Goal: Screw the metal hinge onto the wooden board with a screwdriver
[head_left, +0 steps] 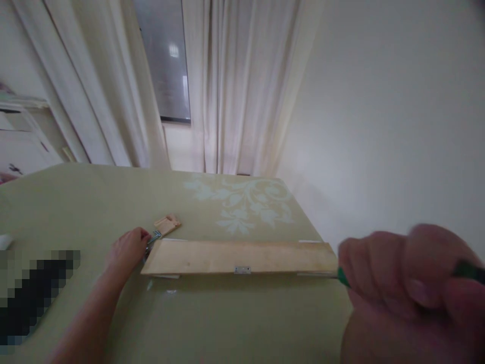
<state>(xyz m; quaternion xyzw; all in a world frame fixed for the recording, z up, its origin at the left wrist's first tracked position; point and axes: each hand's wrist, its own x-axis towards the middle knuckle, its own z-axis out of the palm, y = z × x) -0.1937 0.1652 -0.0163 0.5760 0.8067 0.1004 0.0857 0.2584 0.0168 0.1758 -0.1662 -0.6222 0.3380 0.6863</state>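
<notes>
A long pale wooden board [212, 255] lies across the table, a small metal plate [242, 270] on its near edge. At the board's left end, a shiny metal hinge [155, 236] joins a short wooden piece [167, 224]. My left hand [131, 247] is closed with its fingertips at this hinge; they partly cover it. Close to the camera on the right, my right hand [409, 278] is wrapped round the green handle of a screwdriver [343, 277]. Its thin shaft points left toward the board's right end; the tip is hard to make out.
The green table [246, 323] has a pale leaf pattern at its far right corner. A dark pixelated object [34, 298] lies at the left, near a white item [5, 241]. Curtains [242, 91] hang behind; a wall [394, 126] rises along the right side.
</notes>
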